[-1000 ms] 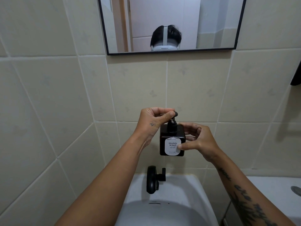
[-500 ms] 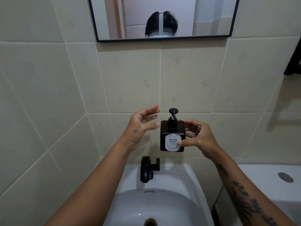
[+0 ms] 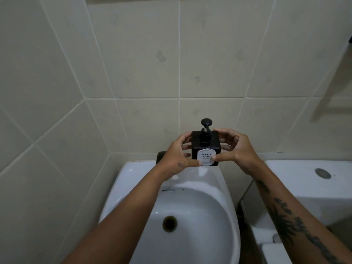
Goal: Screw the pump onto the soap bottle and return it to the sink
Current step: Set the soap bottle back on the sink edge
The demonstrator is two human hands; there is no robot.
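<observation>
The square dark-brown soap bottle with a white "HAND SOAP" label stands upright at the back rim of the white sink, right of centre. Its black pump sits on the neck, head pointing toward the wall. My left hand wraps the bottle's left side, thumb on the front lower corner. Gripping the right side is my right hand, thumb on the label. Whether the bottle's base rests on the rim I cannot tell.
A black tap is mostly hidden behind my left hand. The basin drain lies below. A white toilet tank with a flush button stands to the right. Tiled walls close in at the left and back.
My left hand left the pump, opened, then closed on the bottle's left side. Both hands lowered the bottle toward the sink's back rim. The view tilted down; the mirror left the frame.
</observation>
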